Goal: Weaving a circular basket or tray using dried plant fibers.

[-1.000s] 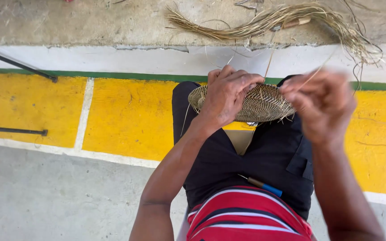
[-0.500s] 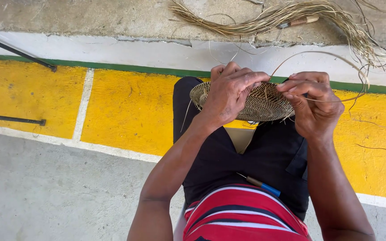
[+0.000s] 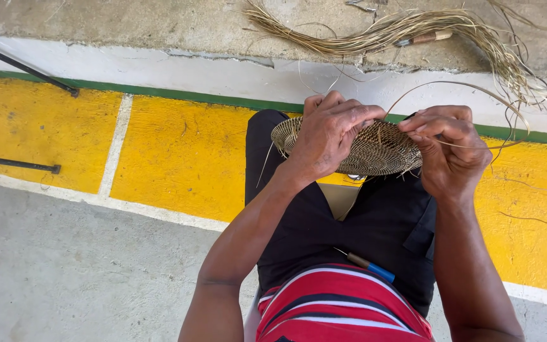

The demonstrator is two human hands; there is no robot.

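Two hands work a woven disc (image 3: 375, 149) held over the person's knees: the left hand (image 3: 330, 136) clamps down on its top, the right hand (image 3: 451, 149) pinches a long strand (image 3: 470, 85) at its edge. Only a flat round is woven so far, I judge, with no sides showing yet. More loose straw (image 3: 375, 38) lies on the concrete ledge (image 3: 159, 25) ahead, and a blue-handled tool (image 3: 370, 266) rests in the lap, nothing blocking the hands.

Loose bundle of dried grass fibres (image 3: 400, 31) lying on far concrete ledge, small wooden-handled tool (image 3: 422, 38) resting in it. Blue-tipped tool (image 3: 368, 266) sitting on near lap. Two black metal rods (image 3: 23, 66) running in from left over yellow floor band (image 3: 178, 152).
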